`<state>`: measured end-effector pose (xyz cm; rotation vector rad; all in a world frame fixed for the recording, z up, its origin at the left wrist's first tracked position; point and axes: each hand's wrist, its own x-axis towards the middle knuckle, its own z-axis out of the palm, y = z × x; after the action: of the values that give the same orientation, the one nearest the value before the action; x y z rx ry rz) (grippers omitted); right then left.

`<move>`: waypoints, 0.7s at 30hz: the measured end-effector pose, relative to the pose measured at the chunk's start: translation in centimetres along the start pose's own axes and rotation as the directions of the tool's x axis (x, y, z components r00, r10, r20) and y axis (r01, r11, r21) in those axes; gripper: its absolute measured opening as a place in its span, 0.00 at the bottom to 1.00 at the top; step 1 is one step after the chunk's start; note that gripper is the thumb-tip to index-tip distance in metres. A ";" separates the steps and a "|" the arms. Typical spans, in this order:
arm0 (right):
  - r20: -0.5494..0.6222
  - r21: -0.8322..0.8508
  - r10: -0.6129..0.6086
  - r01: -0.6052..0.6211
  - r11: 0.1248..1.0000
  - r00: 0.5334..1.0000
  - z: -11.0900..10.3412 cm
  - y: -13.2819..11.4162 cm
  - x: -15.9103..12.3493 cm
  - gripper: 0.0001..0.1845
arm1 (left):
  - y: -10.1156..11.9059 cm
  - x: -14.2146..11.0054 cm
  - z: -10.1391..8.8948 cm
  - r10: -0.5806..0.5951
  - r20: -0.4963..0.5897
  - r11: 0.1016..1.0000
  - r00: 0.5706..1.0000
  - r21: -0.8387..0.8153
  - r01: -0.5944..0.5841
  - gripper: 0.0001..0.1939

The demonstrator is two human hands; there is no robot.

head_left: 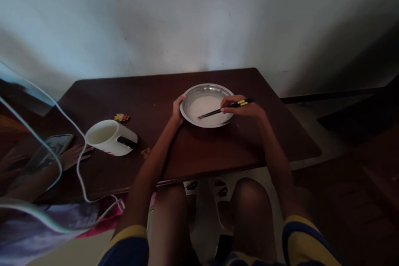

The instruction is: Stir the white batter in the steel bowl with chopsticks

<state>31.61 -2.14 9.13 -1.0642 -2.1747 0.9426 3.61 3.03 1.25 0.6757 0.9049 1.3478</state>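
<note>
A shiny metal bowl (pixel 206 87) rests on the dark brown table, with a whitish, flour-like mass (pixel 205 106) inside it. My left hand (pixel 178 108) grips the bowl's left rim, fingers wrapped round its outer side. Over the bowl's right edge, my right hand (pixel 238 106) is closed on a pair of dark chopsticks (pixel 213 113) with yellow bands near the top. Their tips slant down to the left and meet the white mass. Whether it is dry or wet, I cannot tell.
To the left stand a white mug (pixel 109 139) with a black handle and a small colourful figurine (pixel 121 117). Another person's hand (pixel 76 154) lies beside the mug, near a phone (pixel 57 145). White cables (pixel 77 170) loop across the left side. A wall (pixel 174 29) rises behind the table.
</note>
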 end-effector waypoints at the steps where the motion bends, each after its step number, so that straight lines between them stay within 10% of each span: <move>1: -0.058 -0.019 0.004 -0.005 1.000 0.998 0.4 0.2 0.4 0.15 | 0.1 -0.1 0.1 0.001 -0.004 1.000 1.000 -0.002 -0.001 0.09; 6: -0.252 -0.022 0.120 -0.130 0.991 0.960 -2.6 1.8 -1.3 0.15 | 0.2 -0.3 0.4 -0.002 -0.023 1.000 1.000 -0.028 0.002 0.08; 10: -0.051 0.027 0.143 -0.142 0.990 0.988 -4.6 1.4 -3.1 0.17 | 0.2 -0.3 0.3 -0.024 -0.023 0.999 0.999 -0.042 0.023 0.10; 14: 0.034 0.042 0.059 -0.061 0.997 0.998 -1.3 0.4 -0.9 0.19 | 0.2 -0.3 0.3 -0.018 -0.004 0.999 1.000 -0.046 0.018 0.08; 17: -0.110 -0.010 0.042 -0.043 0.999 0.993 0.3 0.7 0.6 0.16 | 0.2 -0.3 0.4 0.001 -0.019 0.999 1.000 -0.043 -0.002 0.05; 21: -0.252 -0.046 0.100 -0.115 0.992 0.962 -2.5 1.7 -1.2 0.14 | 0.1 -0.2 0.4 -0.009 -0.031 0.999 0.999 -0.040 0.008 0.06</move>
<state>34.79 -1.50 9.16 -1.2684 -1.9649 0.7478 3.88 2.91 1.55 0.6207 0.9026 1.3689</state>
